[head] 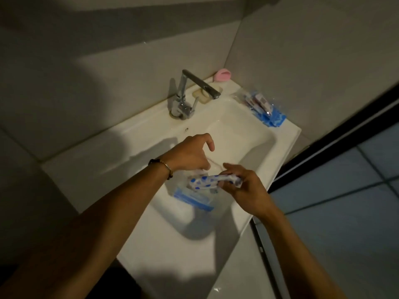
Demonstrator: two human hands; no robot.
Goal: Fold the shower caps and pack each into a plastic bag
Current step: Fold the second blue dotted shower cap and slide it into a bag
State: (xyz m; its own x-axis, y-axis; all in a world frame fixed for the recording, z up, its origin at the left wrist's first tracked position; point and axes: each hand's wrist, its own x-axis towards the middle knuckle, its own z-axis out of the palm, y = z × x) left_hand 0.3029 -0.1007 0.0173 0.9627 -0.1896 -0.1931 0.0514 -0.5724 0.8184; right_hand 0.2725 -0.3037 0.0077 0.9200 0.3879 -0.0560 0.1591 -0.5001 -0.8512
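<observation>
I'm looking down on a white sink [287, 134] in a dim, grey-tiled corner, chrome faucet [190, 93] at the back. My right hand [248, 188] pinches a folded blue-dotted shower cap [207, 181] over the basin. My left hand [190, 155], fingers loosely curled, grips the mouth of a clear plastic bag [194, 197] below it. More packets [264, 108] lie on the far rim.

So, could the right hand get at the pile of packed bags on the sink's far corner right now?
Probably not yet: the right hand is gripping the folded shower cap. Nothing blocks the way to the packed bags.
</observation>
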